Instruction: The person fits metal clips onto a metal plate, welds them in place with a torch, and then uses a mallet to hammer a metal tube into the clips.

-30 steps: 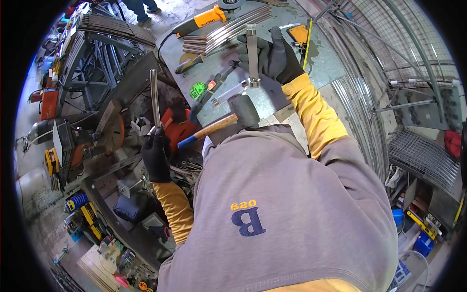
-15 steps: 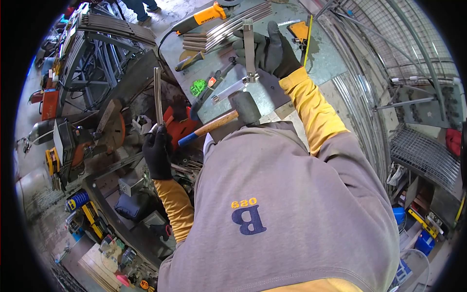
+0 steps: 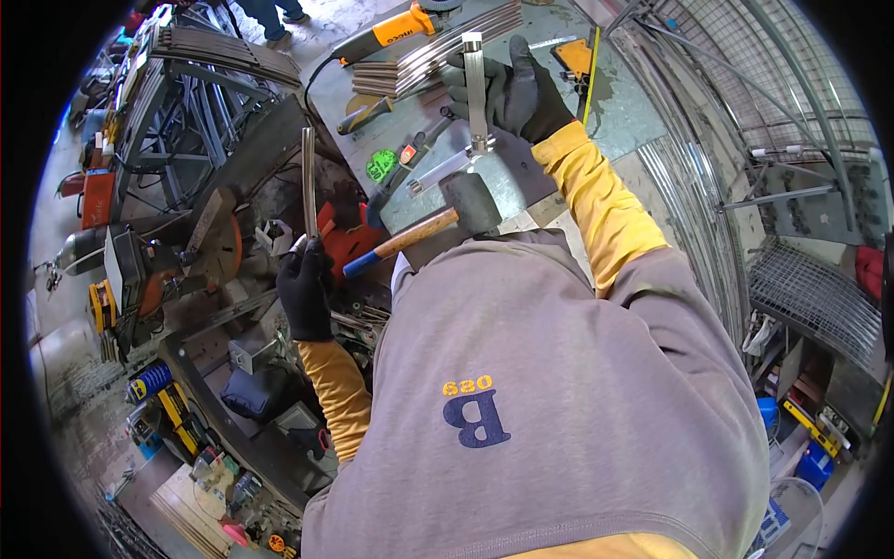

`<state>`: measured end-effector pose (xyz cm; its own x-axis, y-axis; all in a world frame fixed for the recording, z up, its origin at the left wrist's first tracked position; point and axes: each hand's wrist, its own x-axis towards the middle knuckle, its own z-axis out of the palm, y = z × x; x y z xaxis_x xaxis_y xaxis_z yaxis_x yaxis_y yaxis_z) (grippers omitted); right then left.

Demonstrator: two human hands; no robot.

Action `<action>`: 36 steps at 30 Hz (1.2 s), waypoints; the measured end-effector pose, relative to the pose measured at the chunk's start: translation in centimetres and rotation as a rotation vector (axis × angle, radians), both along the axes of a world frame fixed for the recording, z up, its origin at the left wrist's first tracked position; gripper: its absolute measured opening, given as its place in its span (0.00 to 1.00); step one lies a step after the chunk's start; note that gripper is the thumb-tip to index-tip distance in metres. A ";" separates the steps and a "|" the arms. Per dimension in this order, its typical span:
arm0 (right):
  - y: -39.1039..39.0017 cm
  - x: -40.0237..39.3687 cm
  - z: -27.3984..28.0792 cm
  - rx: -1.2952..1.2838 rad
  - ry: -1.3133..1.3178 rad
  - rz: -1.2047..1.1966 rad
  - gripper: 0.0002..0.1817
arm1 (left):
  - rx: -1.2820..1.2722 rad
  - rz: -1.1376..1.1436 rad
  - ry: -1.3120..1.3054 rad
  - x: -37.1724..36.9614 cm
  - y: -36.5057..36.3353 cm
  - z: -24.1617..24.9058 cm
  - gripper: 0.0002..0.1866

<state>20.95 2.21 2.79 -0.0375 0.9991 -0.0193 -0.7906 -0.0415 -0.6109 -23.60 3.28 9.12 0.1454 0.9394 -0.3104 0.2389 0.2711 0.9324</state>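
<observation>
My left hand, in a dark glove, is closed around the lower end of a narrow bundle of metal strips pointing up. My right hand, gloved in grey, holds a short square metal tube over the table; its fingers curl behind the tube and the thumb sticks up. At the tube's lower end, a second short shiny metal piece slants off to the left. Close to my chest is a mallet with a dark head and a wooden, blue-ended handle.
On the metal table are an orange angle grinder, stacked metal strips, a green tape measure and an orange magnetic square. A cut-off saw stands at left. A person's legs show at the top.
The tube in my right hand has tilted slightly, its top end now facing me more. My left hand and its strips have shifted a little to the right.
</observation>
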 end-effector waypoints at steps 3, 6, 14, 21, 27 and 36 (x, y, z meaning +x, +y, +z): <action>0.1 -0.1 -0.3 0.015 -0.016 0.000 0.58 | -0.012 0.014 0.027 0.2 -0.1 0.3 0.11; 0.3 -0.3 -0.2 0.011 0.004 -0.028 0.62 | -0.033 -0.017 -0.011 0.0 0.1 0.0 0.11; -0.3 -0.8 0.8 -0.052 -0.027 -0.026 0.60 | -0.017 -0.009 0.012 -0.3 0.2 -0.6 0.14; -0.3 -0.7 0.6 -0.034 -0.062 -0.031 0.61 | -0.001 -0.011 0.012 -0.2 0.1 -0.5 0.14; -0.2 -0.8 0.6 -0.015 -0.089 -0.042 0.60 | -0.020 -0.018 0.018 -0.2 0.0 -0.7 0.13; 0.0 -0.4 0.2 -0.065 -0.004 -0.030 0.59 | -0.028 -0.020 0.000 -0.3 0.3 -1.1 0.12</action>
